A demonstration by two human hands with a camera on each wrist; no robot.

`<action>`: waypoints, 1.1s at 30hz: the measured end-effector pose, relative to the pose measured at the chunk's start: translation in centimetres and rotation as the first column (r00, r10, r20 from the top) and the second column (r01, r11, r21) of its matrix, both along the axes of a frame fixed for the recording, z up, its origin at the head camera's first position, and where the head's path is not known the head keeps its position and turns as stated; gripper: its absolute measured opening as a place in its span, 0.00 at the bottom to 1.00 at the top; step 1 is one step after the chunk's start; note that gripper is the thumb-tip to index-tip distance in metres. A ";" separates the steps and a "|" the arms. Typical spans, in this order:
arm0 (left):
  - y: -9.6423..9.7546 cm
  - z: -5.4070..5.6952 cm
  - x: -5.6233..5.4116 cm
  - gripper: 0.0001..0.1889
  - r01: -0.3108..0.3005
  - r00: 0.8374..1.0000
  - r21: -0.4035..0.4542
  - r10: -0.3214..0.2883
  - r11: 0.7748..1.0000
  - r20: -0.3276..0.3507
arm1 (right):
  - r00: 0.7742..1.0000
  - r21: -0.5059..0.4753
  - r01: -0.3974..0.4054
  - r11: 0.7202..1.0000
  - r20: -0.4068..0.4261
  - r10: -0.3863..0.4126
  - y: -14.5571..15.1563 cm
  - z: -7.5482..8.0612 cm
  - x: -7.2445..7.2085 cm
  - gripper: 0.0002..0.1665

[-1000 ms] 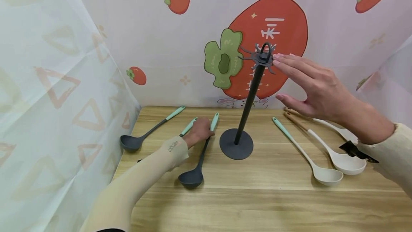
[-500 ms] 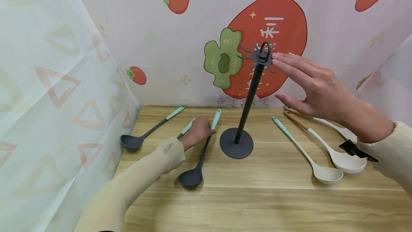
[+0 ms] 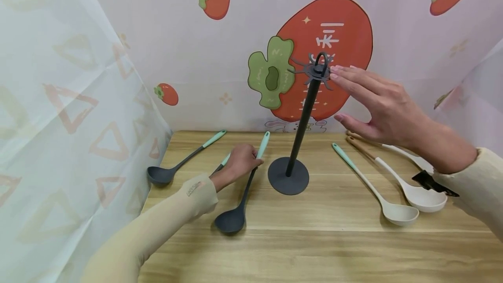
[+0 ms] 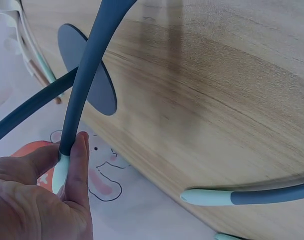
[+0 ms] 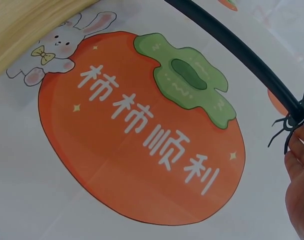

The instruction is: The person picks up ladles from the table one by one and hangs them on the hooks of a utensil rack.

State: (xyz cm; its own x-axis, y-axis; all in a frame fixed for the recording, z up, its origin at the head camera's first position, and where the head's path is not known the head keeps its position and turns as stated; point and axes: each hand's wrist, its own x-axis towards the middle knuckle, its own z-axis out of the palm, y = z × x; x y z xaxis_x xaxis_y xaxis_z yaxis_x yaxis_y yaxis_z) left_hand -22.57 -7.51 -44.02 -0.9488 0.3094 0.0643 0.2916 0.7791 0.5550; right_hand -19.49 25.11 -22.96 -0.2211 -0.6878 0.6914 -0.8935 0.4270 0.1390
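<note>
In the head view, my left hand [image 3: 240,160] pinches a dark grey ladle [image 3: 230,222] by its mint-green handle, thumb on one side and fingers on the other. The left wrist view shows that grip [image 4: 61,172] just below the grey shaft. A black utensil stand [image 3: 303,125] rises at the centre from a round base, with curved hooks and a loop on top. At its hook ring, my right hand [image 3: 377,104] holds its fingers straight, fingertips touching or very near the hooks. The right wrist view has the hook ring [image 5: 296,117] by the fingertips.
Another dark ladle [image 3: 159,174] lies at far left, and one more mint handle [image 3: 225,159] is partly hidden behind my left hand. On the right lie white ladles: a mint-handled one [image 3: 398,214], a brown-handled one [image 3: 426,198] and another behind. A patterned cloth [image 3: 196,77] backs the wooden table [image 3: 314,252].
My left forearm has shifted slightly left and toward me. The pinched ladle has moved a little, its handle end now slightly farther back and its bowl slightly left. My right hand keeps its place at the stand.
</note>
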 end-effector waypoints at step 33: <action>-3.0 2.2 3.7 0.06 -0.015 1.000 0.175 0.011 0.984 0.021 | 0.997 -0.194 0.069 0.978 -0.019 -0.074 -1.5 0.0 -0.3 0.40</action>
